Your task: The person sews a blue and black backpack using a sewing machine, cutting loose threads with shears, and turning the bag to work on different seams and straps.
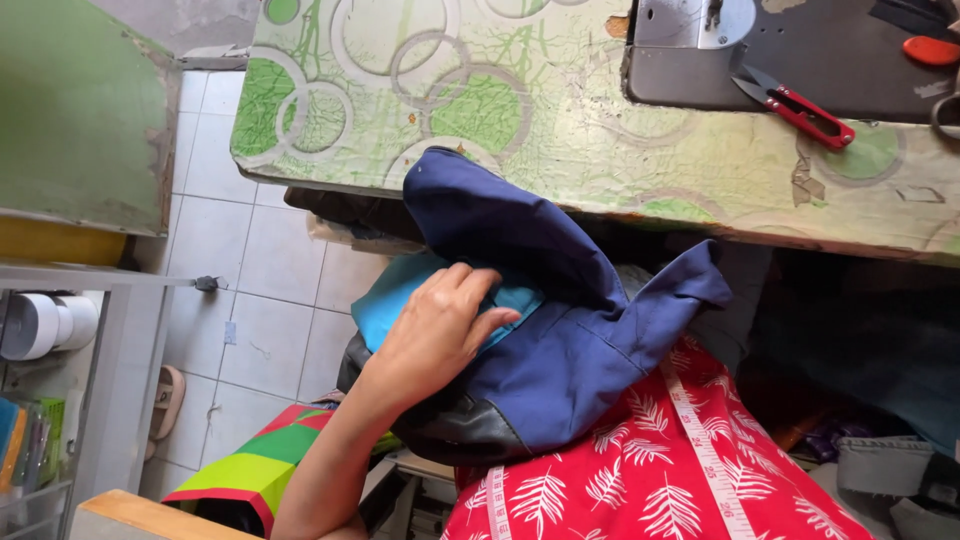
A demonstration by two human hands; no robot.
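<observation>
The desk [560, 130], topped with a green cloth of ring patterns, runs across the upper part of the view. All else is placed from it. On its far right sits the grey bed of a sewing machine [800, 60], and on that bed lies a pair of red-handled snips [795, 105], blades pointing left.

Below the desk's near edge, a navy cloth [560, 330] lies heaped on the person's lap; one fold rises and laps onto the desk edge near its middle, and another corner juts to the right. Under it on the left shows a teal cloth [400, 295], with a black piece [460, 430] at the bottom of the heap. Further below the desk, the red leaf-print garment [640, 480] covers the lap, and a white tape measure [705, 450] runs down over it.

The left arm comes up from the lower left, forearm slanted toward the desk, wrist nearly straight. The left hand [435, 335] lies palm-down where navy meets teal, fingers [470, 285] together and slightly curled, thumb stretched right along the navy cloth. Its grip is loose: it presses the fabric rather than pinching it. The right hand is out of sight.

Left of the desk, over the tiled floor [260, 290], stands a metal shelf holding white tape rolls [45, 325].
</observation>
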